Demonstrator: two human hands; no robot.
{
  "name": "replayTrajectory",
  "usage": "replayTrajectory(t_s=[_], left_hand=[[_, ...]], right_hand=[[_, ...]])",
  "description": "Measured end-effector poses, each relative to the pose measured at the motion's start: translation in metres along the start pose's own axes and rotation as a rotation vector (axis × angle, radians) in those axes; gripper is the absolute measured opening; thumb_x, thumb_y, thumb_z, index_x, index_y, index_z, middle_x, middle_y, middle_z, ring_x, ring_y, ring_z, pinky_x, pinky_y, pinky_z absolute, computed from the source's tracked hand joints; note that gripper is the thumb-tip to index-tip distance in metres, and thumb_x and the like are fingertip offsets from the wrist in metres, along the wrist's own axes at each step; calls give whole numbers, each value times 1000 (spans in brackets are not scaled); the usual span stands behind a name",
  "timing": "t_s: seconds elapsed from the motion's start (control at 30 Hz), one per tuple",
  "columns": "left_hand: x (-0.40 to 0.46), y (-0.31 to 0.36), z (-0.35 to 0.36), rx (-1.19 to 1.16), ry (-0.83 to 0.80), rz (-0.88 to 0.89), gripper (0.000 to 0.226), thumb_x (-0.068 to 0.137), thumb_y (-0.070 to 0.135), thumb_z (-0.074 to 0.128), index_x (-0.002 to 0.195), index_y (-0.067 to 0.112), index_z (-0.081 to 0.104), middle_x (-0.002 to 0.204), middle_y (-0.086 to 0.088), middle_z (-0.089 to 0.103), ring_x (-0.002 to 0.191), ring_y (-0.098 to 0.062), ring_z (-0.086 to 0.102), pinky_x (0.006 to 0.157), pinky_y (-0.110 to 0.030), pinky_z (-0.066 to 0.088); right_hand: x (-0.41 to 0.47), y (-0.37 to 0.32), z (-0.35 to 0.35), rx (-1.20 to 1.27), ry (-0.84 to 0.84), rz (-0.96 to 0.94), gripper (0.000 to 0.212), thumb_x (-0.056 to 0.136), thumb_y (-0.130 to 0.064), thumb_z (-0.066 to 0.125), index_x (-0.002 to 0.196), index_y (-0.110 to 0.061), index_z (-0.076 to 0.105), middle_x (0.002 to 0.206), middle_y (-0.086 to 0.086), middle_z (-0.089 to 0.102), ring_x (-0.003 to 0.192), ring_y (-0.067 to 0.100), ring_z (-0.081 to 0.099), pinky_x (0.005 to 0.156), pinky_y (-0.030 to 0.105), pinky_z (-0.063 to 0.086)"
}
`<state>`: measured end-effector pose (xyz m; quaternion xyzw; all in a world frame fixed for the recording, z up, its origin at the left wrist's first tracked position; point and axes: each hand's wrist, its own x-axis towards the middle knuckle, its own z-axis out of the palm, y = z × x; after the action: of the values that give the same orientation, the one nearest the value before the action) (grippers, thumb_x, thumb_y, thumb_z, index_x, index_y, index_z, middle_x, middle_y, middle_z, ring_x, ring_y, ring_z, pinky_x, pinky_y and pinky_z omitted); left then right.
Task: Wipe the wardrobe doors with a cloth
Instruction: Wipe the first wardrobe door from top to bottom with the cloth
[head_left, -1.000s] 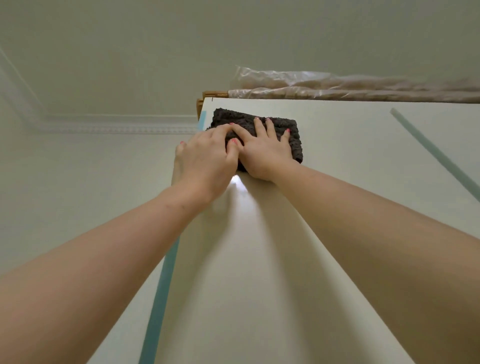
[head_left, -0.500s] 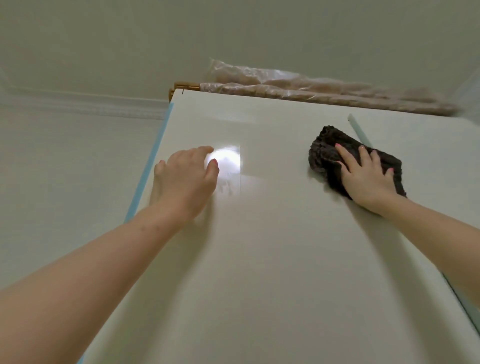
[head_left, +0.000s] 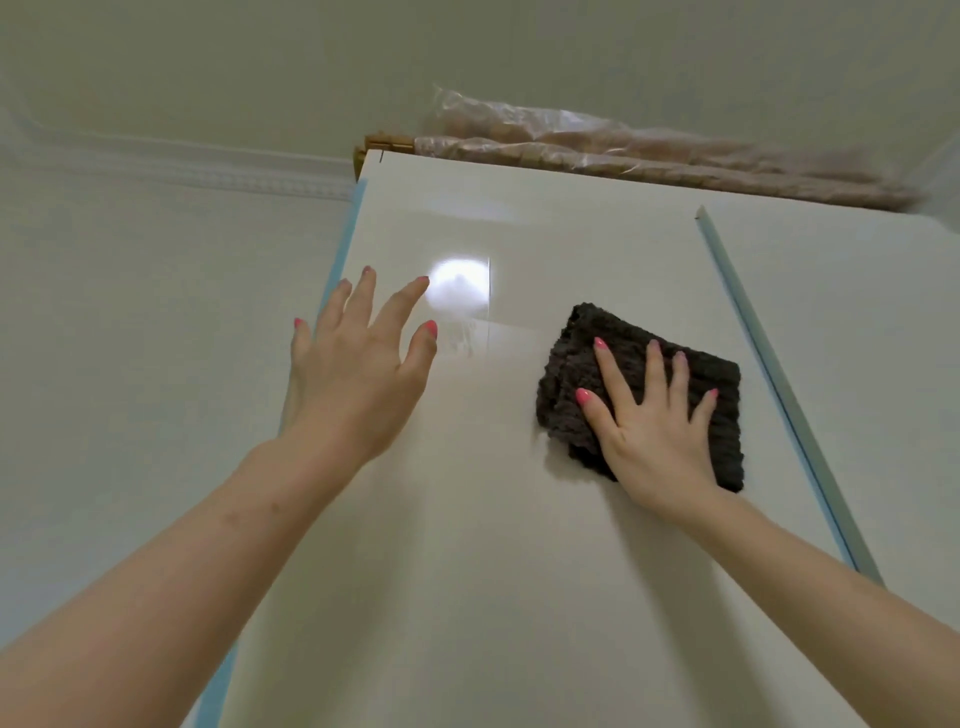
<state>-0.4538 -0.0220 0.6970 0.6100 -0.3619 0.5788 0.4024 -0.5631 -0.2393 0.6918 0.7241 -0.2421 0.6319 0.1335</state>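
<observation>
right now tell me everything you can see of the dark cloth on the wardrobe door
The cloth is dark grey-brown, thick and nubbly like a knitted or chenille fabric, folded into a rough rectangle with doubled edges. It lies flat against the glossy pale wardrobe door, towards its right edge. The right hand presses on it, palm down, fingers spread. The left hand is clear of it.

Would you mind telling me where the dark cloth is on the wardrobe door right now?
In the head view, the dark cloth lies flat under the right hand, on the right part of the wardrobe door, near its blue edge strip.
</observation>
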Motion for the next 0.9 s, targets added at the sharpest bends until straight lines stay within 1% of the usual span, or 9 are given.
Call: replayTrajectory(t_s=[0.13, 0.27, 0.33, 0.4, 0.57, 0.7, 0.8, 0.83, 0.9], left_hand=[[-21, -2, -8, 25, -64, 7, 51, 96, 45, 24, 145, 44, 11, 159, 2, 1, 146, -16, -2, 117, -48, 3], [-40, -13, -13, 53, -135, 62, 49, 95, 52, 16, 142, 52, -1, 159, 6, -8, 145, -12, -10, 116, -48, -2], [-41, -24, -20, 60, -129, 69, 52, 89, 57, 7, 140, 54, -3, 158, 7, -8, 144, -9, -11, 116, -46, -2], [-41, -36, -26, 64, -114, 71, 60, 80, 57, 5, 140, 55, -2, 159, 7, -6, 145, -9, -10, 116, -45, -1], [-56, -49, -27, -19, -95, 30, 63, 78, 58, 4, 140, 54, 1, 159, 9, -5, 145, -9, -7, 117, -42, 0], [-77, -48, -17, -68, -77, 35, 65, 74, 60, 0, 139, 57, 4, 159, 9, -1, 145, -9, -7, 117, -44, 0], [-89, -41, -9, -128, -59, -11, 62, 74, 60, 1, 137, 61, 4, 159, 10, -1, 145, -7, -9, 117, -43, -2], [-93, -36, -6, -147, -56, -27, 61, 74, 60, 2, 136, 61, 5, 159, 10, -1, 145, -7, -9, 117, -43, -2], [-100, -28, 0, -169, -58, -37, 59, 75, 58, 4, 134, 62, 5, 159, 9, 1, 145, -7, -9, 117, -44, -2]], right_hand=[[17, -59, 5, -26, -4, -92, 57, 97, -56, 12, 147, -43, -12, 157, 14, -17, 142, 37, -21, 110, 62, -9], [33, -136, 17, -54, -7, -224, 59, 98, -56, 16, 147, -41, -13, 156, 18, -19, 140, 41, -23, 107, 67, -11], [43, -168, 18, -72, -42, -254, 59, 98, -56, 17, 147, -42, -11, 156, 19, -18, 140, 42, -23, 106, 69, -11], [47, -186, 18, -80, -77, -254, 59, 97, -55, 19, 148, -43, -8, 156, 20, -15, 140, 43, -21, 105, 71, -10], [27, -185, 22, -48, -37, -257, 58, 97, -54, 17, 149, -42, -5, 157, 18, -11, 142, 38, -22, 108, 67, -12], [-42, -177, 40, -91, -6, -391, 64, 88, -57, 4, 149, -39, -4, 158, 20, -7, 143, 40, -17, 108, 69, -5], [-84, -164, 55, -88, 74, -426, 67, 87, -57, 24, 150, -35, 17, 156, 19, 15, 145, 40, 3, 106, 71, 12], [-88, -158, 56, -98, 77, -426, 67, 87, -56, 29, 150, -35, 16, 156, 19, 16, 145, 38, 4, 106, 71, 15], [-83, -148, 53, -117, 47, -440, 70, 87, -55, 27, 150, -38, 1, 157, 20, 2, 145, 38, -6, 106, 71, 11]])
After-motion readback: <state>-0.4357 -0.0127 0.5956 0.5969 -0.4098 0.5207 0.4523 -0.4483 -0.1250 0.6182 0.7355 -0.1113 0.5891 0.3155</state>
